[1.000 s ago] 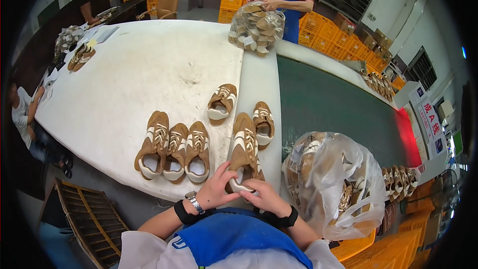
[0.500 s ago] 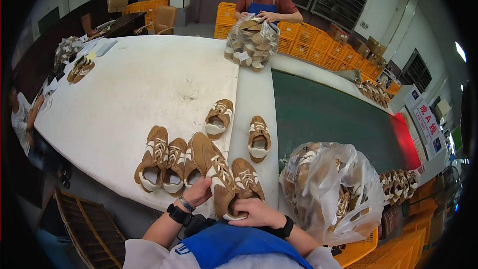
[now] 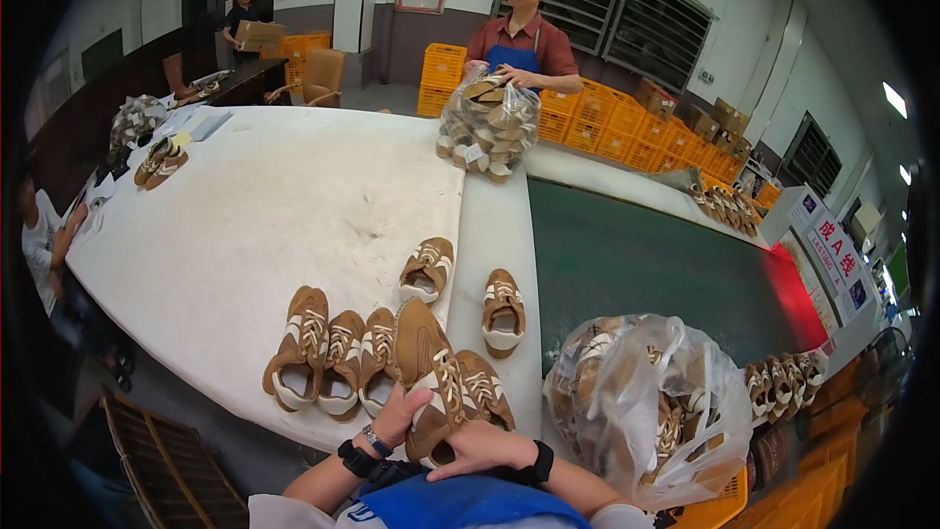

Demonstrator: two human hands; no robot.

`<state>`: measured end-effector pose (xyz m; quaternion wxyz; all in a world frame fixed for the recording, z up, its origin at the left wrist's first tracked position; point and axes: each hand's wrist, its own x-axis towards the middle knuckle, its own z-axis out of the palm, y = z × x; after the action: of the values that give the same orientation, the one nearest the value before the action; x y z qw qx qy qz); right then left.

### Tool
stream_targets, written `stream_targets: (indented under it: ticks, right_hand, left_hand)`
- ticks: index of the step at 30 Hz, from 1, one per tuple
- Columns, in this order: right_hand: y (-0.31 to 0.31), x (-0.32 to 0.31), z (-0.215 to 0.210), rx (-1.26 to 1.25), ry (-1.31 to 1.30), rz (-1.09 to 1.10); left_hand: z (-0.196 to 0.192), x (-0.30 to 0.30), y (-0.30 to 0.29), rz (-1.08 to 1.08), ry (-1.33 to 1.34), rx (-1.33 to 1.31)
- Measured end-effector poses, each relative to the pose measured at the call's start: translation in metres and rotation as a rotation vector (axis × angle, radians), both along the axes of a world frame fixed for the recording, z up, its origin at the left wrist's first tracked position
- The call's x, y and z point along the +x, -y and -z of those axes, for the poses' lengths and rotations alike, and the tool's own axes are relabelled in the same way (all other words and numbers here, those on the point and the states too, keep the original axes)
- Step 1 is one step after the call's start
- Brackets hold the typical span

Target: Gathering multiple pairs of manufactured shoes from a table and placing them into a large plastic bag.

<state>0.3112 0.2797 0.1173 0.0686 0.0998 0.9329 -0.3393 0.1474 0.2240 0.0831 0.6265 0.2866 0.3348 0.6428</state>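
Observation:
A brown sneaker with white laces and white side patches (image 3: 427,348) is held in front of me, toe pointing away. My left hand (image 3: 396,419) is closed on its left side. My right hand (image 3: 480,448) grips it at the heel, its fingers partly hidden by the collar. Just beyond my left hand, matching sneakers (image 3: 343,358) stand in a row on the white table. Another sneaker (image 3: 487,387) lies partly behind the held one, near my right hand. Two more, one sneaker (image 3: 427,266) and one sneaker (image 3: 503,313), stand farther off.
A clear plastic bag of sneakers (image 3: 651,407) stands at the right over an orange crate (image 3: 720,507). Beyond the white table (image 3: 245,196) a co-worker (image 3: 524,44) holds a bag of soles or shoes (image 3: 490,124). A green belt surface (image 3: 646,260) lies right.
The head view has tilted up, so the table sits lower in the picture. The held sneaker is turned more upright, and my right fingers have shifted from inside its opening toward the heel.

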Motion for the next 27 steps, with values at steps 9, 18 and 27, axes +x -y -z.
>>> stream_targets:
  ticks: [9, 18, 27]
  right_hand:
    - [0.003, 0.0, -0.021, 0.105, -0.337, 0.114]
    - [-0.003, -0.011, -0.034, 0.497, -0.596, 0.355]
    - [-0.006, -0.011, -0.005, -0.147, -0.847, 0.616]
  left_hand:
    - [-0.01, -0.021, -0.001, -0.343, 0.011, -0.031]
    - [-0.02, 0.003, 0.008, -0.182, 0.133, -0.015]
    - [0.028, -0.025, -0.01, 0.071, 0.018, -0.002]
